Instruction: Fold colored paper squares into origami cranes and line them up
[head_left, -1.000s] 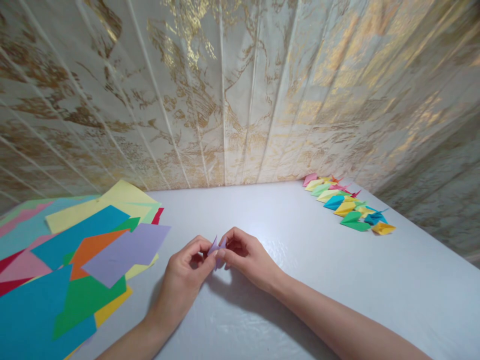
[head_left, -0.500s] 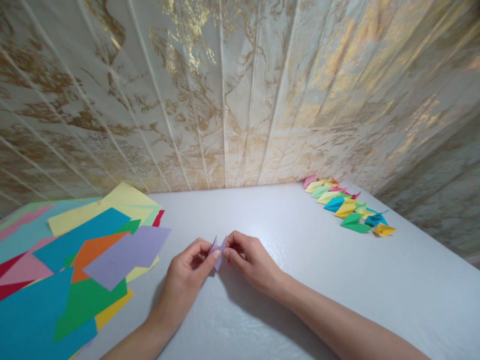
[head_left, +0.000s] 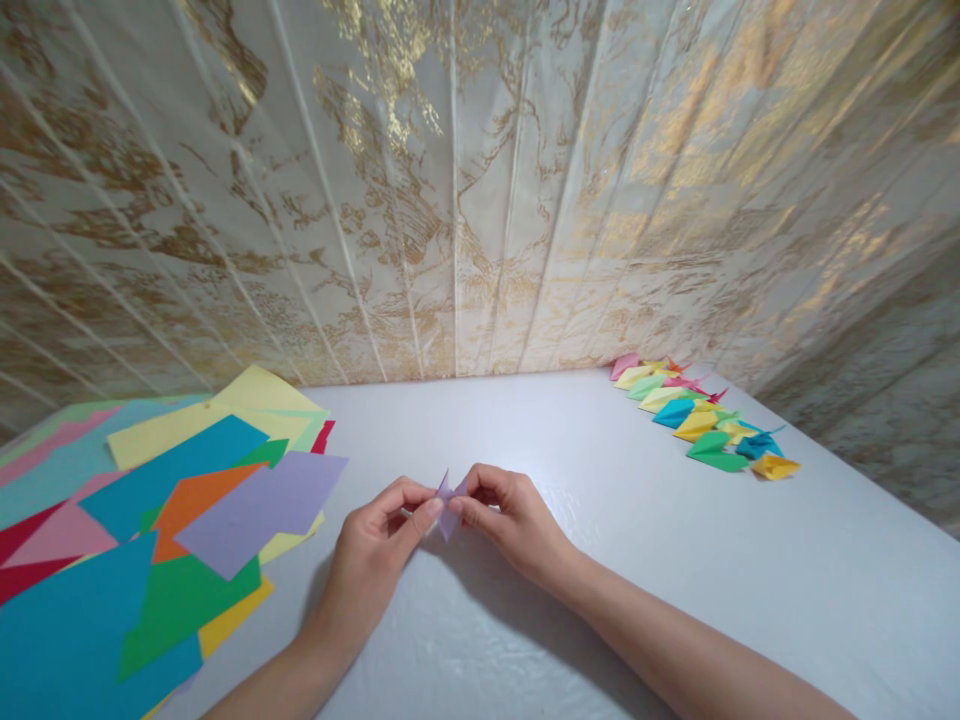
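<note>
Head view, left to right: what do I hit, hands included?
Paper sheets → left hand → small purple fold → right hand → folded paper shapes.

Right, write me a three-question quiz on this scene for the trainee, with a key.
1. Multiple choice: what colour is the small folded piece between the left hand and the right hand?
a) green
b) lilac
c) orange

2. True or false: the group of folded shapes lies on the person's right and the spread of flat sheets on the left.

3. Short answer: where the lilac sheet and the orange sheet overlap, which one is on top?

Key: 1. b; 2. true; 3. the lilac sheet.
</note>
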